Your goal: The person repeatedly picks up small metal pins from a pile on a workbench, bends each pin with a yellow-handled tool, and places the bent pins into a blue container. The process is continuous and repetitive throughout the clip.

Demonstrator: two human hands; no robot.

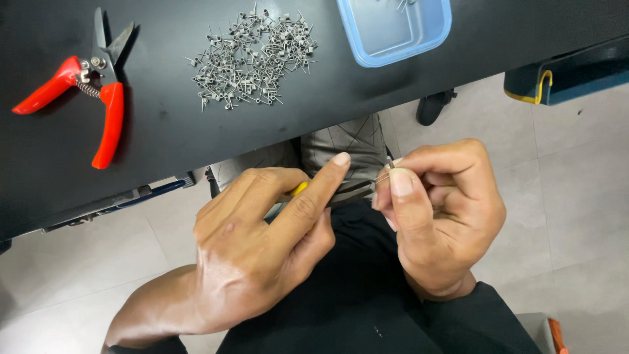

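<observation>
The person sits at a black surface point(341, 92) and works down low, over the lap. The left hand point(262, 242) is closed around a small tool with a yellow handle point(299, 189) and thin metal tips point(354, 191). The pointer finger lies straight along the tool. The right hand point(439, 210) pinches a tiny wire piece point(388, 169) between thumb and fingers, and the tool tips touch it.

Up on the surface lies a big pile of little grey wire coils point(252, 58). It looks like a lot are waiting. Near the pile sits a blue tray point(393, 46). Only a few bits show at its top edge, so I think very few are finished. Most of the work looks left to do.

Red-handled cutters point(85, 88) lie open on the surface, far to the left, and nobody touches them.
</observation>
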